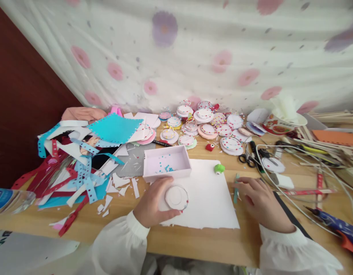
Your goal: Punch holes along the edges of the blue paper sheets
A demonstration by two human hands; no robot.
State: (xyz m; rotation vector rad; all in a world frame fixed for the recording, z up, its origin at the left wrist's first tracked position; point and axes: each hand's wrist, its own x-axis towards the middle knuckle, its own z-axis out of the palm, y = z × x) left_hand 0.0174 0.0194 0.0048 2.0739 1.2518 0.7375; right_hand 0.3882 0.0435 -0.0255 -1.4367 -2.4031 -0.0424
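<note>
My left hand (pixel 153 206) is closed on a small layered white paper disc (pixel 176 196), thumb along its near edge. A few red dots show on the disc's right rim. A white sheet of paper (pixel 213 198) lies beneath it. My right hand (pixel 261 202) is to the right of the sheet, fingers bent and a little apart. Its fingertips are over a thin teal stick (pixel 236 191) lying on the table; whether they touch it I cannot tell. Just beyond my left hand stands a pale open box (pixel 167 173) with small blue paper dots inside.
Finished-looking layered discs (pixel 205 114) crowd the back. A green punch (pixel 219 169) and a red punch (pixel 210 147) sit nearby. Paper scraps (pixel 87 172) and a bottle (pixel 12 200) are at left. Scissors (pixel 247 160), a white cable (pixel 291 206) and a blue glue gun (pixel 334 223) lie right.
</note>
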